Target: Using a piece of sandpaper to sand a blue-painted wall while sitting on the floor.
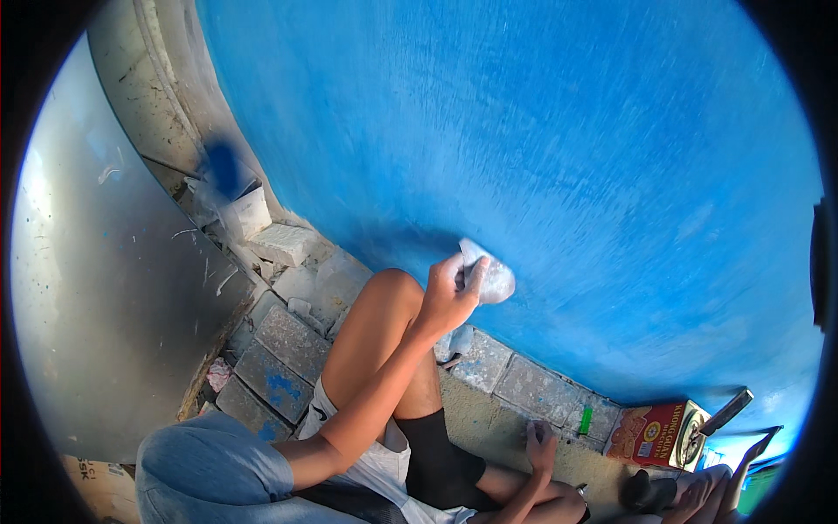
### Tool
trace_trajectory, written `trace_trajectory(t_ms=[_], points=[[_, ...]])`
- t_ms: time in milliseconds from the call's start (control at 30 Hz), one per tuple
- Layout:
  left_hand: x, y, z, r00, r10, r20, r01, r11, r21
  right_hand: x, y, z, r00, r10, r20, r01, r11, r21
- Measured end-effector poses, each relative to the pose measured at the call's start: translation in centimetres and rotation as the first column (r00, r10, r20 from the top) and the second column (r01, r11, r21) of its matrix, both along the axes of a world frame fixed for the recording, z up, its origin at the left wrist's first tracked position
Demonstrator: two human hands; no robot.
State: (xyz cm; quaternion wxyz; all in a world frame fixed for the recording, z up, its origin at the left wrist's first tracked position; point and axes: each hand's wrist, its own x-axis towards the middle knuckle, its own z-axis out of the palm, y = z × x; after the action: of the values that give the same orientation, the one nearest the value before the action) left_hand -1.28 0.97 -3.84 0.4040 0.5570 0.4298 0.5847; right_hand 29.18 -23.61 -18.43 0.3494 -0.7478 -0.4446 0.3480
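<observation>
Beyond the bent bare knee (393, 293), the left hand (449, 297) has its grip closed, thumb over fingers, on a thin whitish sheet (496, 281) at the streaked blue wall (567, 157). The right hand (541, 447) curls; its contents I cannot tell. Farther right stands a boxy red tin (650, 434).

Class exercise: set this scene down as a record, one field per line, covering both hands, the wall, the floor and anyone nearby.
Left hand: grips a whitish flat piece at the blue wall
Right hand: fingers curled; anything held cannot be made out
Wall: blue, paler streaks
Floor: grey blocks, some blue-marked
Container: red printed tin, lower right
Nearby: another person's hand
</observation>
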Motion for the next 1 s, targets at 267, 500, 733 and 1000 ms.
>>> trace_trajectory(t_ms=[267,500,733,1000], points=[[-0.5,0.0,-0.6,0.979,0.085,-0.184,-0.081,0.996,0.03,0.3,-0.2,-0.4,1.0,0.017,0.016,-0.017,1.0,-0.019],[0.0,-0.4,-1.0,0.997,0.084,0.0,-0.083,0.994,-0.067,0.5,-0.1,-0.7,1.0,-0.003,-0.006,0.003,0.999,-0.04],[0.4,-0.2,-0.6,0.992,0.111,-0.052,-0.103,0.985,0.135,0.3,-0.1,-0.2,0.998,-0.023,-0.051,0.019,0.997,-0.072],[1.4,-1.4,-1.3,0.987,0.115,-0.112,-0.116,0.993,-0.004,0.4,-0.2,-1.1,0.999,-0.048,0.013,0.048,0.998,-0.049]])
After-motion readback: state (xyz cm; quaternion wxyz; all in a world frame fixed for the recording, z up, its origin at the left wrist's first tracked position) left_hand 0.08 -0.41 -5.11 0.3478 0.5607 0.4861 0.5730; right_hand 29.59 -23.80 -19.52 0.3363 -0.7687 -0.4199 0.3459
